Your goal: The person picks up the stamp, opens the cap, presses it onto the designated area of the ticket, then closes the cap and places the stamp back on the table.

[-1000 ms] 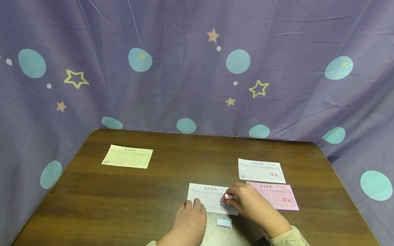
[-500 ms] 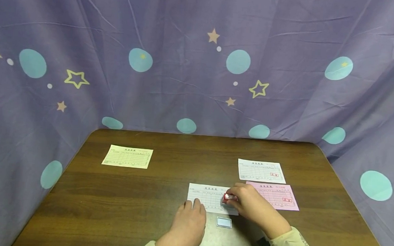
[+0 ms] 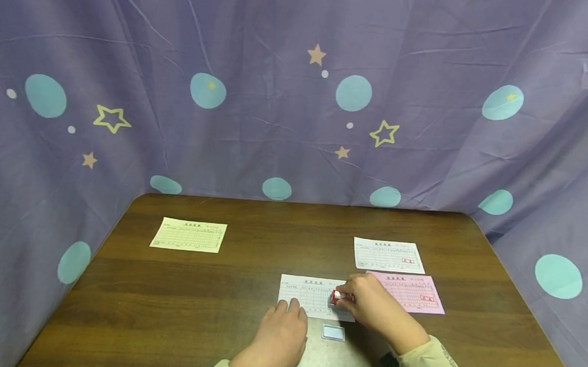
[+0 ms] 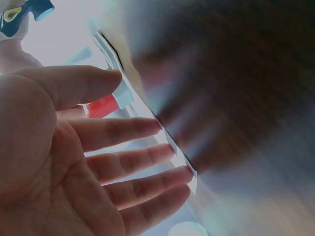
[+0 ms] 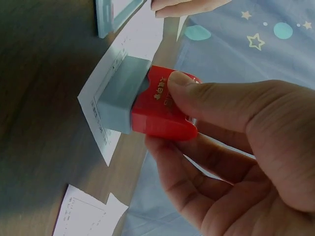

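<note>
In the right wrist view, my right hand [image 5: 236, 132] pinches a red self-inking stamp [image 5: 160, 105] between thumb and fingers. The stamp's grey base stands on a white printed form [image 5: 101, 142], and what lies under it is hidden. Seen from the head, the stamp sits over the right part of the white form [image 3: 302, 296]. My left hand [image 3: 279, 334] rests its fingertips on that form's lower left edge. Straight, spread fingers [image 4: 133, 130] show in the left wrist view, gripping nothing. Just below the form lies a small pale rectangular cap [image 3: 333, 333].
At the right lie a pink form [image 3: 413, 292] and a second white form [image 3: 388, 256], both bearing red stamp marks. A yellow form [image 3: 190, 235] is at the far left of the brown table [image 3: 140, 309]. A patterned curtain [image 3: 257, 119] surrounds the table's back and sides.
The head view has shifted very slightly. My right hand still holds the stamp on the white form, and my left hand stays on its edge.
</note>
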A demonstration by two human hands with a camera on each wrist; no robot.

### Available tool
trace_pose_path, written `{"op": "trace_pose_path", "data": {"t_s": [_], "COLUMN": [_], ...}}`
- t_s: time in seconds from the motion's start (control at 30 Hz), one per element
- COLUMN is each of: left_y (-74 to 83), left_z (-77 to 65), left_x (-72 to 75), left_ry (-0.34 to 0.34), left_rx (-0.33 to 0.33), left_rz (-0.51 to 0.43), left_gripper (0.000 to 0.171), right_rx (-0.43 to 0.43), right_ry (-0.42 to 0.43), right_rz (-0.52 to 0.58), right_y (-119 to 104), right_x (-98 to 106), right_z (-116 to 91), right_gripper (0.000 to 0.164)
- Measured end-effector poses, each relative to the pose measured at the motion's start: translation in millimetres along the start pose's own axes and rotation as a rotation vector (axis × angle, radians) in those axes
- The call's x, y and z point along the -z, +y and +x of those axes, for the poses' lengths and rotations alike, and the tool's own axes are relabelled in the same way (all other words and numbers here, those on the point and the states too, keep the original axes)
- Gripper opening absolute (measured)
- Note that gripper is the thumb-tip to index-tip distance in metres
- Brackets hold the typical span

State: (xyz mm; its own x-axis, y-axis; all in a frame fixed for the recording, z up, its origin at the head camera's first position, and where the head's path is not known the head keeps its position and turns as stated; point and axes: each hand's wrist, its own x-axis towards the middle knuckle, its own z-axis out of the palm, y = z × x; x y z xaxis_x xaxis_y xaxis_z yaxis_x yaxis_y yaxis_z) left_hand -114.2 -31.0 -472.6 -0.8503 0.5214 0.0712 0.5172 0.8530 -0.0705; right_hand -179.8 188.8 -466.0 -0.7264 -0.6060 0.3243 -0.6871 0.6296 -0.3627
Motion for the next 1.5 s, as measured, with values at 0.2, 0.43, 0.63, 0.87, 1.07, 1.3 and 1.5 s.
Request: {"op": "trace_pose_path", "data": {"t_s": [0.2,0.43,0.63,0.87,1.07,1.3,1.5], "left_y": [-1.1,-2.2,-2.6,-2.8,-2.3,-1.0,-1.1], "left_z": [-0.5,-0.6,-1.9,-3.3,-3.8,-4.3,-3.4], "left_x": [1.8,3.0,2.6,1.9,2.0,0.9,1.3], "left_ry": [-0.018,-0.032,-0.028,-0.037,-0.038,-0.01,-0.031], "left_rx": [-0.003,-0.006,-0.009,-0.009,-0.006,-0.002,0.001], "left_rz": [-0.011,-0.021,-0.023,-0.017,-0.011,-0.023,-0.019], "left_gripper": [0.041,0.041,0.043,0.046,0.048,0.046,0.047], "right_rx": [-0.008,-0.021,-0.003,-0.026,-0.027,-0.025,-0.009], "right_ry": [0.007,0.01,0.014,-0.011,-0.027,-0.032,-0.02], "right_rz": [0.015,0.046,0.038,0.04,0.043,0.048,0.051], "right_y": [-2.3,-3.2,-2.1,-2.6,-1.9,-1.7,-1.5], "right_x": [1.4,1.0,1.6,2.7,3.6,4.6,4.6], "right_z": [1.3,1.9,2.4,2.1,3.0,4.0,3.9], "right_gripper": [0.013,0.012,0.011,0.012,0.011,0.011,0.012]}}
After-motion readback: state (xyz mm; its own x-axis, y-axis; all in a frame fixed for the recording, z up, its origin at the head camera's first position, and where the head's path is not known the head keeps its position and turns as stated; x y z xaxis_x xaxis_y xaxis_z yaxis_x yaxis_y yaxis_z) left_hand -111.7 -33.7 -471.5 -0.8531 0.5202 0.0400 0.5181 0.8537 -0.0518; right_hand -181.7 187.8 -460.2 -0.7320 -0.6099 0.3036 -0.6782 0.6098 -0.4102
